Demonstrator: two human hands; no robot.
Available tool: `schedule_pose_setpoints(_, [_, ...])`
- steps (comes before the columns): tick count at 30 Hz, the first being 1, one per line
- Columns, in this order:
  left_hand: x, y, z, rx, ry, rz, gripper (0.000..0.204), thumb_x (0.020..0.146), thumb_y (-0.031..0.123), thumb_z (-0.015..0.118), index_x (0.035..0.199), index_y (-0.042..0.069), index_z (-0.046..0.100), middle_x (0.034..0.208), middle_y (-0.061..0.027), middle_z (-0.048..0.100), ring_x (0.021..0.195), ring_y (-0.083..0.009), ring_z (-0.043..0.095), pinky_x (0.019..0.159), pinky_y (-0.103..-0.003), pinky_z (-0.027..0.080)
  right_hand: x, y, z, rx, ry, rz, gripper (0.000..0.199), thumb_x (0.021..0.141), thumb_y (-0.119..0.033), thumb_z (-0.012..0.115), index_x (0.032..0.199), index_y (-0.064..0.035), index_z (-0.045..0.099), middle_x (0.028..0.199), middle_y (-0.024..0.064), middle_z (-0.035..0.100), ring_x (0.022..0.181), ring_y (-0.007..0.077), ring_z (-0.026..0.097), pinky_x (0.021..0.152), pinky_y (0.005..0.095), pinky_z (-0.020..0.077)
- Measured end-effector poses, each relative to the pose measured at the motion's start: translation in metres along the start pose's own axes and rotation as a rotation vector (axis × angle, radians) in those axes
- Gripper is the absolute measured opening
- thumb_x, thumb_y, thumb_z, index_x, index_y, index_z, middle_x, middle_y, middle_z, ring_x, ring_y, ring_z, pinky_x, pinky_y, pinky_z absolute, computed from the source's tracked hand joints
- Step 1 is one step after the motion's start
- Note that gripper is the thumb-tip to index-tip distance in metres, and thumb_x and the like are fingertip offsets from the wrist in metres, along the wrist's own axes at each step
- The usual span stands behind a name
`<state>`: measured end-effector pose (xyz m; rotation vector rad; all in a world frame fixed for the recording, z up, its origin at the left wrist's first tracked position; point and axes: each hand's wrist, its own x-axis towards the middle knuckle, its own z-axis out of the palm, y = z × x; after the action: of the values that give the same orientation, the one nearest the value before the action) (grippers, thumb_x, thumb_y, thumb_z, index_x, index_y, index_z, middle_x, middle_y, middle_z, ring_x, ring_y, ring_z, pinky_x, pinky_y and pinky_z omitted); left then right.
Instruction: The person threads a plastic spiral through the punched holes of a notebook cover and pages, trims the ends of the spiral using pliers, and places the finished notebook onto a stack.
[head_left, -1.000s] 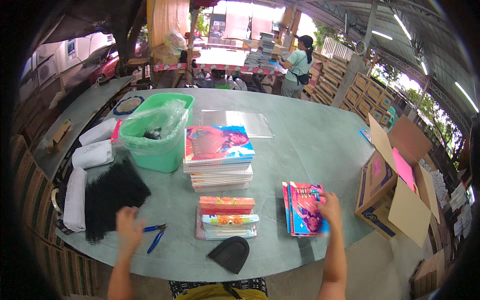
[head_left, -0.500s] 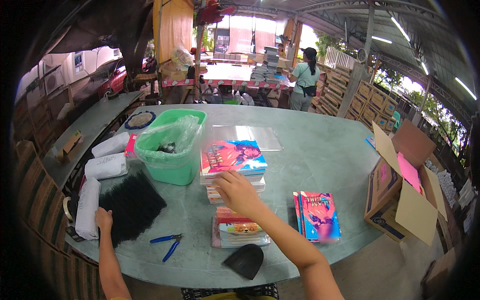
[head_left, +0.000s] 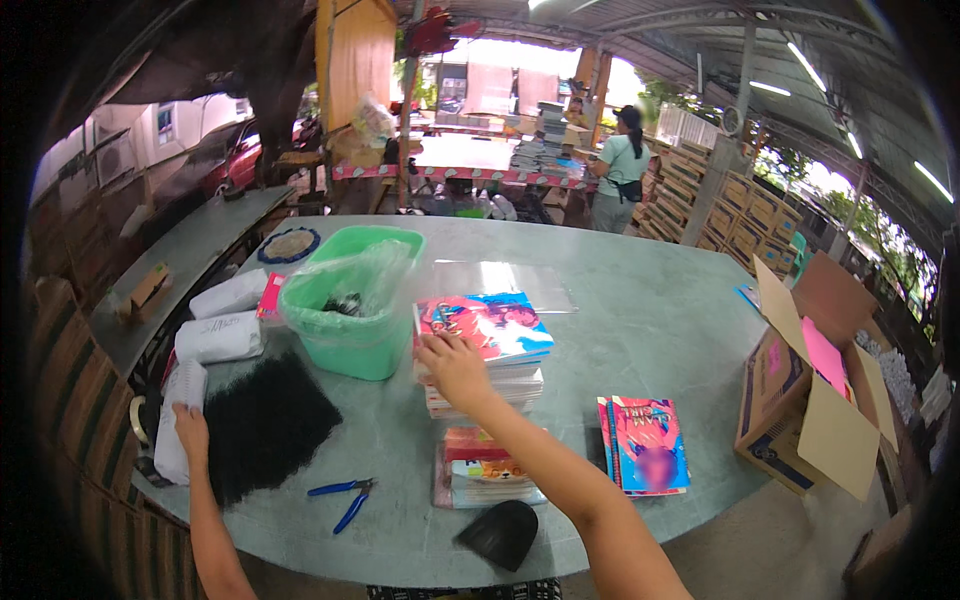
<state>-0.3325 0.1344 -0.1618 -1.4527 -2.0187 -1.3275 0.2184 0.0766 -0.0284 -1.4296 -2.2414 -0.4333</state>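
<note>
**Reaching for the top book of the stack**

The tall stack of books stands mid-table, just right of the green basket lined with a clear bag. The right hand lies on the near left corner of the top book, fingers spread and flat, not yet closed on it. This looks like the start of a pick-up; to lift one copy, the fingers would need to curl under its edge without dragging the books below.

The left hand rests open at the table's left edge, touching a white wrapped bundle beside a black pile. Blue pliers lie nearer. A second, lower stack sits in front, a pink-covered pile to the right, then an open cardboard box.
</note>
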Motion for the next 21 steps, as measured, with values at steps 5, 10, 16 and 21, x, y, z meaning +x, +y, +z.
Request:
schedule_pose_setpoints(5, [0.003,0.139,-0.058,-0.092,-0.271,0.117,0.029,0.092,0.027,0.046,0.091,-0.001,0.054,0.087,-0.0242,0.061,0.079,-0.047,0.057,0.068,-0.049,0.043,-0.004,0.018,-0.011,0.092,-0.04,0.021,0.039,0.07,-0.021,0.07,0.107,-0.0146,0.061,0.116,0.0032,0.058,0.111,0.0249,0.052,0.092,0.0389,0.0417])
schedule_pose_setpoints(10, [-0.058,0.283,-0.105,-0.706,-0.904,-0.091,0.015,0.087,0.018,0.056,0.089,0.003,0.058,0.069,-0.0047,0.056,0.053,-0.0118,0.05,0.046,-0.027,0.041,-0.021,0.028,-0.016,0.138,0.122,0.013,0.034,0.07,-0.021,0.072,0.102,-0.0165,0.064,0.103,0.0032,0.064,0.091,0.023,0.062,0.075,0.0361,0.0483])
schedule_pose_setpoints(16, [-0.132,0.373,-0.067,-1.368,-1.311,-0.719,0.028,0.079,0.01,0.069,0.101,0.005,0.053,0.072,0.0001,0.053,0.052,-0.0051,0.045,0.039,-0.018,0.031,-0.018,-0.022,-0.124,1.033,0.373,0.304,0.04,0.08,-0.017,0.068,0.118,-0.0105,0.058,0.101,0.0048,0.064,0.088,0.015,0.062,0.075,0.0286,0.0491])
schedule_pose_setpoints(21, [-0.133,0.387,-0.063,-1.757,-1.286,-0.608,0.055,0.069,0.009,0.079,0.116,0.004,0.051,0.093,-0.0039,0.061,0.056,-0.009,0.05,0.043,-0.021,0.04,-0.086,-0.013,-0.146,1.709,0.629,0.371,0.05,0.079,-0.02,0.072,0.118,0.0048,0.052,0.101,0.0082,0.063,0.093,0.0155,0.059,0.086,0.0285,0.0458])
